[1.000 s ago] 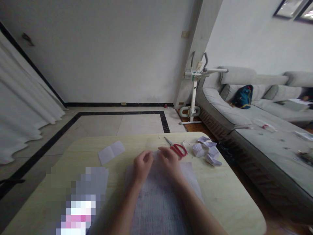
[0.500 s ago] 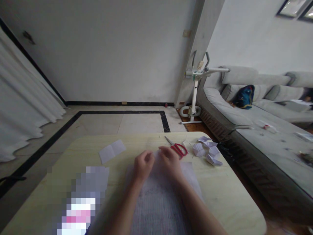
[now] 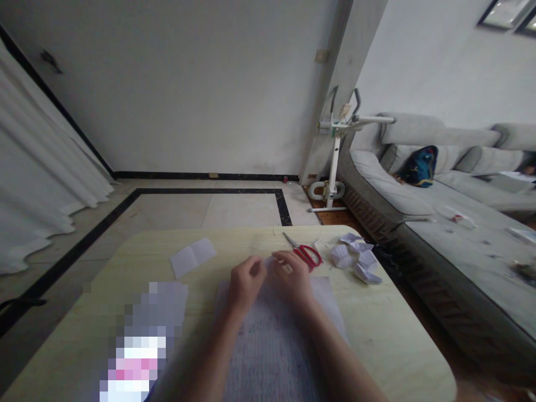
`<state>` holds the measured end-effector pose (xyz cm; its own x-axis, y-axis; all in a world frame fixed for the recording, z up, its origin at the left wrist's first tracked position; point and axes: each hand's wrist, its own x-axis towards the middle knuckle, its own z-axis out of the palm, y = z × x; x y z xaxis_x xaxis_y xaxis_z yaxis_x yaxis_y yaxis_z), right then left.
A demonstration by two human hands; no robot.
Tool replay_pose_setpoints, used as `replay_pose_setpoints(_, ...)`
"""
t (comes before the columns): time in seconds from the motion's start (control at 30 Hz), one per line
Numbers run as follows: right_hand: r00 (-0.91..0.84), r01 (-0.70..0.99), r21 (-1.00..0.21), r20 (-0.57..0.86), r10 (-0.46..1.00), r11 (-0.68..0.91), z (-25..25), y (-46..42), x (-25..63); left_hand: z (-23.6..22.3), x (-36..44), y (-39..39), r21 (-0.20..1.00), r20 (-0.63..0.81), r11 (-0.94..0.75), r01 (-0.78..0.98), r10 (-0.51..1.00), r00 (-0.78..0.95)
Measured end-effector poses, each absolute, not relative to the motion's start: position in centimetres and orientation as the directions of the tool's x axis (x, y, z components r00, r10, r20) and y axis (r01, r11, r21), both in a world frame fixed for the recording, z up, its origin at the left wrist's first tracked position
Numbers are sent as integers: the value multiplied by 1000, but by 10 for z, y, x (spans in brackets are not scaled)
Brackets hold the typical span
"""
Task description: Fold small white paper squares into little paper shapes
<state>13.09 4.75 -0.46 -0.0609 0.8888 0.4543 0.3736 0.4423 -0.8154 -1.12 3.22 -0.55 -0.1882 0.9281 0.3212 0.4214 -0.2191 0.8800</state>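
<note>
A pale wooden table (image 3: 389,335) with rounded corners takes up the foreground. Over its middle, the left hand (image 3: 248,282) and right hand (image 3: 295,279) sit close but apart, both with curled fingers. A small pale piece of paper (image 3: 268,261) shows between them above the table (too blurred to tell whether either hand pinches it). Under the forearms, a big written sheet (image 3: 272,346) runs to the table's near side.

Toward the table's far right corner lie red-handled scissors (image 3: 310,258) and a cluster of folded papers (image 3: 341,255); toward its far left, a creased paper (image 3: 192,258). Something on the table's near left is masked by blocks.

Beyond the table, a light floor (image 3: 209,209) with a dark band meets a plain wall (image 3: 188,89). A white curtain (image 3: 37,167) hangs left of the table. To the table's right stretches a grey sofa (image 3: 402,206) bearing a blue bag (image 3: 421,166), and a white exercise machine (image 3: 334,167) stands past the far right corner.
</note>
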Motion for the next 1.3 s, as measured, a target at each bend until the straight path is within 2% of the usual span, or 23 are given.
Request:
replay_pose_setpoints(0.13,-74,400,-774,507,859,491,1,47,130,-6,-11,32,860,346,-234,453,920,-183)
replay_pose_setpoints(0.33,-123,416,-752,511,851,512,2,43,128,-7,-11,31,785,388,-231,575,906,-166)
replay_pose_setpoints(0.57,-213,366,-768,481,851,526,0,41,125,-6,-11,31,851,322,-165,499,914,-246)
replay_pose_setpoints(0.77,-230,263,-834,434,871,485,5,39,125,-5,-10,33,940,237,-138,311,921,-309)
replay_pose_setpoints(0.93,-224,250,-842,430,875,478,9,37,125,-2,-7,35,982,161,-120,143,934,-319)
replay_pose_setpoints(1.03,-172,262,-845,435,884,466,8,38,125,2,-3,34,989,145,-143,30,950,-276)
replay_pose_setpoints(1.17,-131,260,-854,431,893,450,5,39,126,3,1,32,987,52,-75,-139,986,-161)
replay_pose_setpoints(1.3,-103,277,-844,449,887,460,7,39,129,-5,1,34,989,53,-71,-128,988,-143)
